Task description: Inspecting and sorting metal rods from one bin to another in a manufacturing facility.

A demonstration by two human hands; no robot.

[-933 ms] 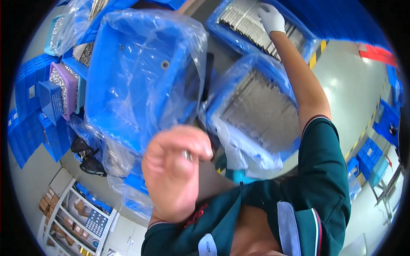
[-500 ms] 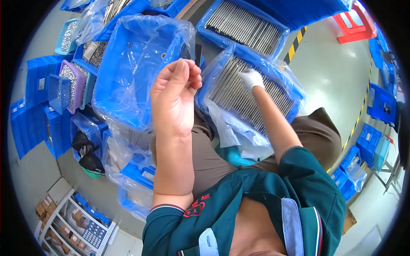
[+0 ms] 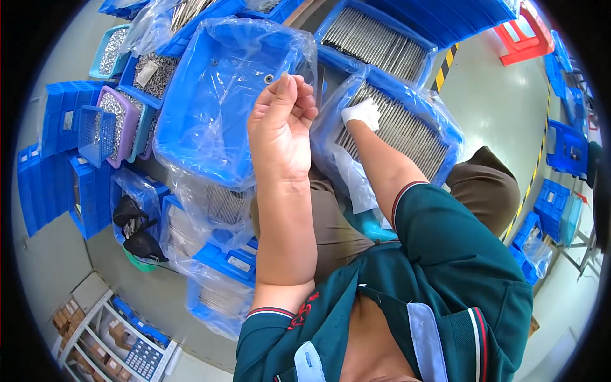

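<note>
Left hand (image 3: 280, 130), bare, hovers with fingers curled together, pinching something too small to tell, over the plastic-lined empty blue plastic crate (image 3: 216, 108). White-gloved right hand (image 3: 361, 113) rests closed on thin grey metal rods (image 3: 401, 130) in the neighbouring bin (best lifted gently, kept parallel).

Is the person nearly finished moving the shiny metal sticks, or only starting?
Looks like early on. Done: a small metal ring lies in the plastic-lined blue bin, which is otherwise nearly bare. In hand: the left hand is raised with fingertips pinched, though what it holds is too small to tell; the gloved right hand rests on the rods in the full tray. Left: that tray and the tray behind it are packed with rods.
</note>
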